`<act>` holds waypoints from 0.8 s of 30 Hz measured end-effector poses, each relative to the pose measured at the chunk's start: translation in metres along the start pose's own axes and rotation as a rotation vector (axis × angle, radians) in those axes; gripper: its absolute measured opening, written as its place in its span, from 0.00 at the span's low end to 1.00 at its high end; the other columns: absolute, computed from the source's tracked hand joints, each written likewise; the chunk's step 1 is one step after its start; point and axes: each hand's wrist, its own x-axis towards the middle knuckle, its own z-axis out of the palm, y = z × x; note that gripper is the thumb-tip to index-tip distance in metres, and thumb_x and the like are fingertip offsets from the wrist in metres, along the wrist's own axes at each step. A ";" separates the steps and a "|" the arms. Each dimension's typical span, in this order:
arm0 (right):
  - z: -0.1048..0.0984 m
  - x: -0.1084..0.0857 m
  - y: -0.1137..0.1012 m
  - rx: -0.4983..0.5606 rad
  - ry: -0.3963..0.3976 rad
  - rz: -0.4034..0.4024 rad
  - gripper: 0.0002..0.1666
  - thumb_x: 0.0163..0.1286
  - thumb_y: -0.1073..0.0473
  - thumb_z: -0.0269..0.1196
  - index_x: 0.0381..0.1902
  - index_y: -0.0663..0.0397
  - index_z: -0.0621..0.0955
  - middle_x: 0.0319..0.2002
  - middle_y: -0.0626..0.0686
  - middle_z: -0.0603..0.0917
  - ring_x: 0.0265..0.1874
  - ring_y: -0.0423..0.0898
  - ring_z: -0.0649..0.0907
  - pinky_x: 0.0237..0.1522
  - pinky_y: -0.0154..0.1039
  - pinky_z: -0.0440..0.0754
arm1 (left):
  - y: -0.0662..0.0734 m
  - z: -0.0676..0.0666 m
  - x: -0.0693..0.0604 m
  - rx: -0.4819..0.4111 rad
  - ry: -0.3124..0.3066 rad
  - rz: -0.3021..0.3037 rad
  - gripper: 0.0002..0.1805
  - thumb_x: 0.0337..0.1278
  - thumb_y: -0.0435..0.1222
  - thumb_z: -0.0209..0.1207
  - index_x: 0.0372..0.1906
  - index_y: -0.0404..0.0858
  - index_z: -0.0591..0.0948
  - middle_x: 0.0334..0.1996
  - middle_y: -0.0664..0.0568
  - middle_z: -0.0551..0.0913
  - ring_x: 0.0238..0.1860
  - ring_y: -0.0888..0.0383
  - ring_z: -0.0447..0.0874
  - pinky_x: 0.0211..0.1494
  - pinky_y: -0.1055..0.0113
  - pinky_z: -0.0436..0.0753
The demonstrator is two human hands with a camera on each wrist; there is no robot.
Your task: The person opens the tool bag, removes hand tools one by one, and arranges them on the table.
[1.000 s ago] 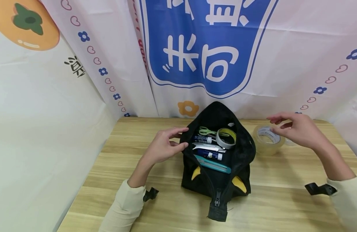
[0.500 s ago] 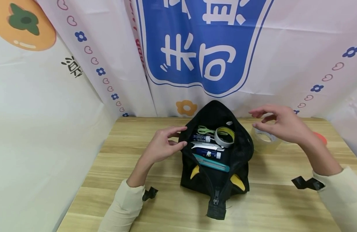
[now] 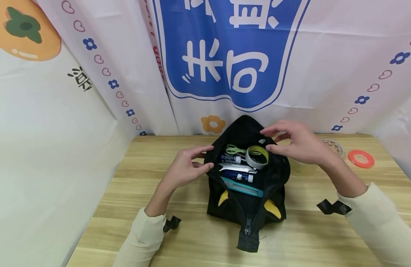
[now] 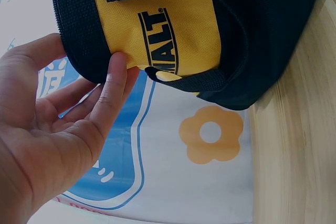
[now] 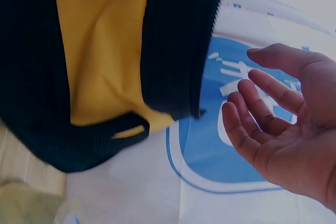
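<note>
A black zip bag with yellow panels gapes wide in the head view. Inside lie green-handled scissors, a tape roll with a yellow inner ring, two dark blue tubes with white caps, a silver cutter and a teal box cutter. My left hand touches the bag's left rim with its fingertips. In the left wrist view, one fingertip lies on the yellow outer panel. My right hand hovers by the right rim, holding nothing; its fingers are loosely bent in the right wrist view.
Right of the bag, a clear tape roll is mostly covered by my right hand and forearm. Beyond it are a round patterned roll and a flat red ring. A printed cloth hangs behind the wooden table.
My right hand has moved left from above the clear tape roll to the bag's right rim, uncovering the red ring. My left hand stays at the left rim.
</note>
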 end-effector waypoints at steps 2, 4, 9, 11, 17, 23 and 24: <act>0.005 0.004 -0.003 0.002 -0.011 -0.011 0.21 0.70 0.64 0.74 0.60 0.55 0.87 0.56 0.55 0.89 0.51 0.48 0.86 0.57 0.54 0.91 | 0.000 0.000 0.000 -0.001 0.001 0.001 0.28 0.68 0.31 0.69 0.72 0.36 0.81 0.70 0.43 0.82 0.65 0.43 0.85 0.53 0.66 0.93; 0.010 0.007 -0.005 0.005 -0.025 -0.022 0.21 0.69 0.66 0.73 0.60 0.55 0.87 0.56 0.54 0.90 0.51 0.49 0.86 0.57 0.57 0.91 | 0.000 -0.001 -0.001 0.001 0.002 0.002 0.28 0.68 0.31 0.69 0.71 0.36 0.81 0.70 0.43 0.82 0.65 0.43 0.86 0.53 0.67 0.93; 0.025 0.017 -0.008 0.012 -0.078 -0.036 0.20 0.70 0.65 0.73 0.59 0.53 0.87 0.55 0.52 0.89 0.53 0.50 0.86 0.57 0.57 0.91 | -0.001 -0.001 -0.001 0.002 0.002 -0.002 0.28 0.68 0.31 0.69 0.71 0.37 0.81 0.70 0.43 0.82 0.65 0.43 0.86 0.53 0.68 0.93; 0.032 0.022 -0.007 0.015 -0.104 -0.028 0.20 0.70 0.64 0.73 0.59 0.53 0.87 0.53 0.52 0.89 0.53 0.50 0.86 0.57 0.56 0.91 | -0.001 -0.001 -0.001 -0.003 0.001 -0.002 0.28 0.68 0.31 0.69 0.72 0.37 0.81 0.70 0.43 0.82 0.65 0.43 0.86 0.53 0.68 0.93; 0.052 0.037 -0.001 0.000 -0.204 0.011 0.19 0.70 0.62 0.72 0.58 0.53 0.88 0.52 0.51 0.89 0.52 0.49 0.87 0.55 0.52 0.91 | -0.001 -0.002 -0.001 -0.008 -0.001 -0.003 0.28 0.68 0.31 0.69 0.71 0.36 0.81 0.70 0.43 0.82 0.65 0.43 0.85 0.53 0.68 0.93; 0.067 0.048 0.007 -0.025 -0.270 0.022 0.19 0.70 0.60 0.71 0.58 0.55 0.88 0.54 0.54 0.89 0.55 0.55 0.87 0.57 0.59 0.89 | 0.000 -0.002 0.000 -0.007 -0.004 0.000 0.28 0.68 0.31 0.69 0.72 0.36 0.81 0.70 0.43 0.82 0.65 0.43 0.86 0.53 0.67 0.93; 0.070 0.049 0.009 -0.027 -0.277 0.025 0.19 0.70 0.60 0.71 0.58 0.55 0.88 0.54 0.55 0.89 0.55 0.56 0.87 0.58 0.60 0.88 | 0.000 -0.002 0.000 -0.005 -0.004 0.000 0.28 0.68 0.31 0.69 0.72 0.36 0.81 0.70 0.43 0.82 0.65 0.43 0.86 0.53 0.67 0.93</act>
